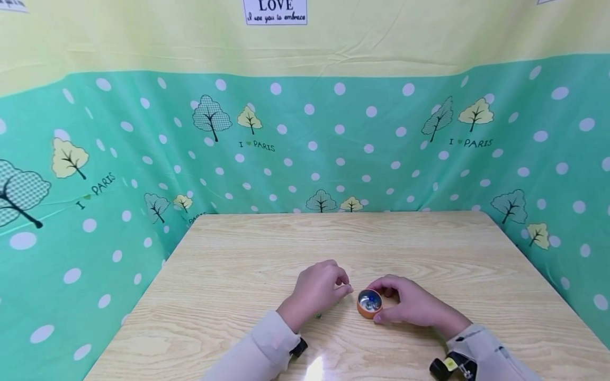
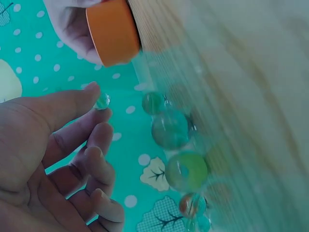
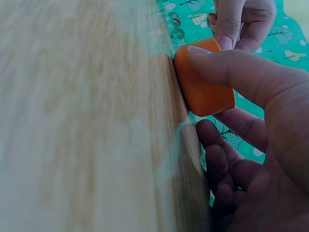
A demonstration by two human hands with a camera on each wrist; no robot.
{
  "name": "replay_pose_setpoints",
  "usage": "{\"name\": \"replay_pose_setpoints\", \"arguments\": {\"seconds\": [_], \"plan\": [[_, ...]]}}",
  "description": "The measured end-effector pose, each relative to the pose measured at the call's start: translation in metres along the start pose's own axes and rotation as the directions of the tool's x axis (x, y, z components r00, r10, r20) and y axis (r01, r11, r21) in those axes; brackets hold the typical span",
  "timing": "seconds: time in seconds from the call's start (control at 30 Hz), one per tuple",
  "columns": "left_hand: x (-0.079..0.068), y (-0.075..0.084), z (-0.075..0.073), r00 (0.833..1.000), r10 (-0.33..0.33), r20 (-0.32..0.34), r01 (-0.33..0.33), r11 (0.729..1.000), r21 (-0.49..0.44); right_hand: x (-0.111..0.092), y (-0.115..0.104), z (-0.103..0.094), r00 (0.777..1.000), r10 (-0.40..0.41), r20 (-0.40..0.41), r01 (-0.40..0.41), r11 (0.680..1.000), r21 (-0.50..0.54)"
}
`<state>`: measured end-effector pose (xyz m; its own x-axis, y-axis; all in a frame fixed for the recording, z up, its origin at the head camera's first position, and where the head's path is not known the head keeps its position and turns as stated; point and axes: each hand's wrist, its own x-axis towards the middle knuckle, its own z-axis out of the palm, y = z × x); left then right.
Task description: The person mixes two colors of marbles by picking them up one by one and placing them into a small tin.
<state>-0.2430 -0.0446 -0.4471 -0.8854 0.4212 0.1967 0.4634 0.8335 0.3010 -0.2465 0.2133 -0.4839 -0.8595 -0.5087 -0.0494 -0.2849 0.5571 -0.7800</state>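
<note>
A small round cup (image 1: 367,313), orange outside and shiny metallic inside, stands upright on the table with something blue showing in it. My right hand (image 1: 412,302) grips its right side between thumb and fingers. To the left of the cup is my left hand (image 1: 318,290), apart from it and a little above the table. Its thumb and forefinger pinch a small clear glass marble (image 2: 103,101). Several more marbles lie in a row on the table, among them a large yellow-green marble (image 2: 186,172); in the head view the left hand mostly hides them.
The light wooden table (image 1: 267,246) spreads around both hands. A green dotted cloth (image 1: 310,143) with printed trees hangs behind it and along both sides. Each wrist wears a small black camera, such as the right wrist camera (image 1: 452,365).
</note>
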Motion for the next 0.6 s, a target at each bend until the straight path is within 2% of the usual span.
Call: {"name": "replay_pose_setpoints", "arguments": {"seconds": [0.37, 0.6], "plan": [[-0.001, 0.010, 0.001, 0.999, 0.032, 0.018, -0.032, 0.999, -0.002, 0.000, -0.001, 0.000, 1.000, -0.021, 0.009, 0.020, 1.000, 0.013], [0.000, 0.017, 0.001, 0.998, 0.063, 0.031, -0.063, 0.998, 0.007, 0.000, 0.000, 0.001, 1.000, 0.013, -0.001, -0.013, 1.000, -0.005]]}}
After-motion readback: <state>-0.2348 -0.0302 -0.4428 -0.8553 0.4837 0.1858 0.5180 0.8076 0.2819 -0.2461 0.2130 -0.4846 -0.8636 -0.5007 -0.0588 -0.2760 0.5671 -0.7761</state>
